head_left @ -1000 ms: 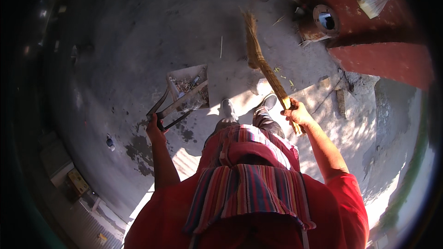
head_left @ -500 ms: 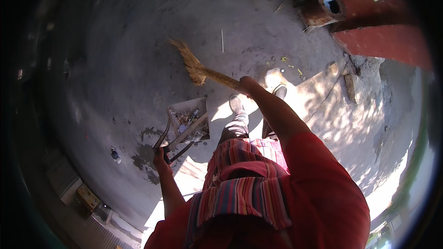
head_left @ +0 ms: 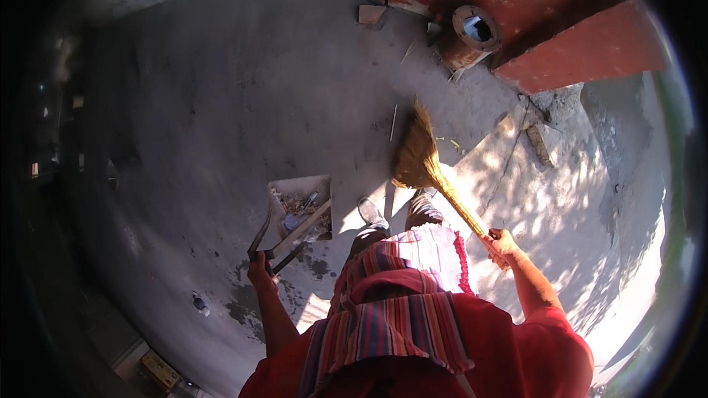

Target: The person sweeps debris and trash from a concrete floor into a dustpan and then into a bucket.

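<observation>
My right hand (head_left: 503,245) is closed around the handle end of a straw broom (head_left: 422,153), out to the right of my body. The broom's fanned bristles spread over the concrete just ahead of my feet. On the left, my left hand (head_left: 261,268) grips the dark handle of a dustpan (head_left: 318,183), where a pale bar and dark curved side straps come together. Dry litter, with a clear plastic piece among it, lies in the pan. The pan appears to rest on or close to the floor, left of my shoes.
A rusty metal cylinder (head_left: 457,43) stands by a red wall (head_left: 590,44) at the far right. A brick piece (head_left: 371,14) lies near the back, and a stone (head_left: 540,145) sits in dappled sunlight. One thin stick (head_left: 393,122) lies beyond the broom. A small bottle (head_left: 200,303) lies at the left.
My right hand has swung right and nearer to me, carrying the broom's bristles from the left to just ahead of my feet. My left hand keeps its hold on the dustpan.
</observation>
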Demonstrator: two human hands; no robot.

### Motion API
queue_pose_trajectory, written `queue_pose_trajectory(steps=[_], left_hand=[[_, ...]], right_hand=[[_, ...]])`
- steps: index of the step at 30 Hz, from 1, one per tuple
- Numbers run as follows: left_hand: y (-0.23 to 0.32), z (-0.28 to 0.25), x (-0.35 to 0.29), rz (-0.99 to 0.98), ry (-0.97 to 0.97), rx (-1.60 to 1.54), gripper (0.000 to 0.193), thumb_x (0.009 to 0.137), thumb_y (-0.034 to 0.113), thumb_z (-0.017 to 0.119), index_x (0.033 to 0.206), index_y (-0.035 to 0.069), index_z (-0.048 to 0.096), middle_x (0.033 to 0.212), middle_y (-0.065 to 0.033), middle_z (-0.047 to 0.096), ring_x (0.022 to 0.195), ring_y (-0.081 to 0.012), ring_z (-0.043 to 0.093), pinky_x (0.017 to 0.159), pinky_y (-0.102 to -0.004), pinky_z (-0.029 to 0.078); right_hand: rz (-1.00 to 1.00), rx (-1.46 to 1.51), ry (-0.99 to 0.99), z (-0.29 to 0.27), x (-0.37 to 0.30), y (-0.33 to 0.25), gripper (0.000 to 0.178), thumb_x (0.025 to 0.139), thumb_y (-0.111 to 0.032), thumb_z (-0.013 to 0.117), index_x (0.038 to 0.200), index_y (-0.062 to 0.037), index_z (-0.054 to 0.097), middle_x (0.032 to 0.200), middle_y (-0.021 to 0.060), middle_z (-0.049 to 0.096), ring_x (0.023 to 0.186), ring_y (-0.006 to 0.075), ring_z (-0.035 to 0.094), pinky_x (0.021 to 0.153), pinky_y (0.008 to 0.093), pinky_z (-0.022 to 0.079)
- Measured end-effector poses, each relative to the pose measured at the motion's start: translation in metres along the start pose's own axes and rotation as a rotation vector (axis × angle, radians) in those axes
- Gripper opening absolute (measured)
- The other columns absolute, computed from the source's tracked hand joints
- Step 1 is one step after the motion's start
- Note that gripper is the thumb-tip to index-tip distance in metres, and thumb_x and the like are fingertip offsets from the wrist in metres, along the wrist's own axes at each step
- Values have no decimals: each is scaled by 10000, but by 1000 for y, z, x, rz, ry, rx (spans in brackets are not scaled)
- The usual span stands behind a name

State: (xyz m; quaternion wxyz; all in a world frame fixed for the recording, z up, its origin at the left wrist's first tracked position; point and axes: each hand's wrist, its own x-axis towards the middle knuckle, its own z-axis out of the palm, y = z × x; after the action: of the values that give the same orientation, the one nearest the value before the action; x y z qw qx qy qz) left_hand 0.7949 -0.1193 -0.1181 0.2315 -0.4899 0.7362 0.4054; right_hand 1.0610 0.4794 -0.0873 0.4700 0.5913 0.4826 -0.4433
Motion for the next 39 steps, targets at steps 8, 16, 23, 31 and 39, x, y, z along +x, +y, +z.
queue_pose_trajectory(steps=[8,16,23,31,39], left_hand=[[90,-28,-147,158,3,-16,412,815,436,618,1033,88,573,926,-53,549,889,-213,526,712,-496,455],[95,-54,-227,427,-130,76,424,838,452,584,1005,63,572,915,-52,548,895,-218,527,756,-493,445],[111,-66,-203,485,-349,81,381,812,390,650,973,50,592,892,-44,569,831,-169,529,675,-386,439],[147,-79,-182,566,-505,186,279,782,327,704,839,70,614,727,16,538,678,-97,512,553,-264,407],[139,-80,-175,700,-581,350,224,800,264,695,793,56,613,698,31,541,623,-78,488,559,-250,392]], right_hand=[[-363,218,-124,15,-52,-59,370,899,-289,537,1107,15,502,724,87,561,491,160,534,394,305,433],[-325,766,-361,95,-34,-114,383,920,-409,431,878,-33,494,630,115,543,460,207,537,414,347,481],[-163,896,-339,155,-165,122,269,934,-294,429,940,-49,540,615,85,543,442,177,517,366,316,435],[-357,655,-45,256,-242,236,291,919,-258,499,1081,-19,537,628,53,555,468,141,510,416,297,430],[-366,-571,314,164,-213,239,327,818,-336,529,928,-56,657,952,163,643,904,317,613,788,392,480]])
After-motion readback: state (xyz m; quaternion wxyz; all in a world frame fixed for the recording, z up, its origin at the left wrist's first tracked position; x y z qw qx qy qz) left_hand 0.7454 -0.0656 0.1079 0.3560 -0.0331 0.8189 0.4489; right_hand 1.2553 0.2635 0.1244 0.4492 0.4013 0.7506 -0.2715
